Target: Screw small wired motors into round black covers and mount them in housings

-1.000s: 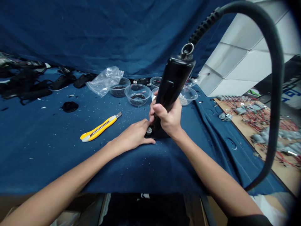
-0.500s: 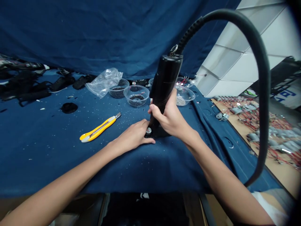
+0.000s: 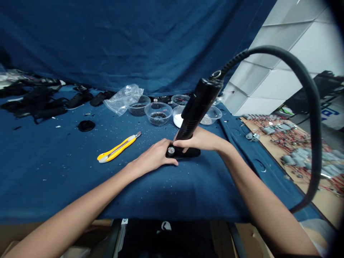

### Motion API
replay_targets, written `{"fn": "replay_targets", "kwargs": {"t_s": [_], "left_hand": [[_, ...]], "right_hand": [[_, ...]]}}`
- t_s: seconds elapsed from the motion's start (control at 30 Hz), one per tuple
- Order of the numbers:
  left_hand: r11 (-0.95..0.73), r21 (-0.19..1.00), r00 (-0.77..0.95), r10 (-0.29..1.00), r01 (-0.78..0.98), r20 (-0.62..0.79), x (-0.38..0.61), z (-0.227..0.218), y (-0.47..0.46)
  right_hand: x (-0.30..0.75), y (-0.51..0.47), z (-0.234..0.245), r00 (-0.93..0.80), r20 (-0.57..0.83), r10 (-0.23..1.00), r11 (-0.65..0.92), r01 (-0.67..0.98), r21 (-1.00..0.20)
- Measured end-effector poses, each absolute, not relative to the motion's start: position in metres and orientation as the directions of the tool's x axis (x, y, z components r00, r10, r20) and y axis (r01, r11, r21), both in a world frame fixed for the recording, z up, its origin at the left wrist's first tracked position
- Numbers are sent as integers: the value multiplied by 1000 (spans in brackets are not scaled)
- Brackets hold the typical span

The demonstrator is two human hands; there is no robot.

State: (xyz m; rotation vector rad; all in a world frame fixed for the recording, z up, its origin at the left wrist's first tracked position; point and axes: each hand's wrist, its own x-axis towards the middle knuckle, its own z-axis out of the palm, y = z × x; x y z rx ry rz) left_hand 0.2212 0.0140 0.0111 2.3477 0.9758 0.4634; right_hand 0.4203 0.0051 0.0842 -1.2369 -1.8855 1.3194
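Note:
My right hand (image 3: pixel 201 139) is closed low around a black electric screwdriver (image 3: pixel 202 102), which leans with its corded top to the right. Its tip is hidden by my fingers, so I cannot tell whether it touches anything. Under it lies an elongated black plastic housing (image 3: pixel 192 153) on the blue cloth. A small round metal part (image 3: pixel 171 151) shows at the housing's left end. There my left hand (image 3: pixel 154 154) grips the housing, thumb along the near side and fingers on the far side.
A yellow utility knife (image 3: pixel 118 148) and a round black part (image 3: pixel 86 125) lie to the left. Behind are clear plastic bowls (image 3: pixel 158 116) of small parts and a plastic bag (image 3: pixel 123 100). Black housings (image 3: pixel 40 102) pile up far left; wired motors (image 3: pixel 301 154) cover a board at right. The screwdriver's thick cable (image 3: pixel 315 118) arches over the right side.
The screwdriver has gone from nearly upright to leaning right, and my right hand is lower. More of the black housing now shows. My left hand stays on it.

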Motion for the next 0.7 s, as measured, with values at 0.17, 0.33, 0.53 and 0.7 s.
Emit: {"fn": "replay_targets", "kwargs": {"t_s": [0.17,0.33,0.53,0.7], "left_hand": [[-631,562,700,703,534,125,224,15,11],[-626,545,702,706,557,93,220,21,7],[-680,475,742,665,559,80,221,17,11],[-662,395,704,708,636,52,225,21,5]], "right_hand": [[416,-2,81,-292,135,947,257,433,-864],[436,2,75,181,211,961,190,129,-973],[465,13,25,458,-223,860,-51,-358,-932],[470,10,2,278,-457,845,-268,-520,-811]]}}
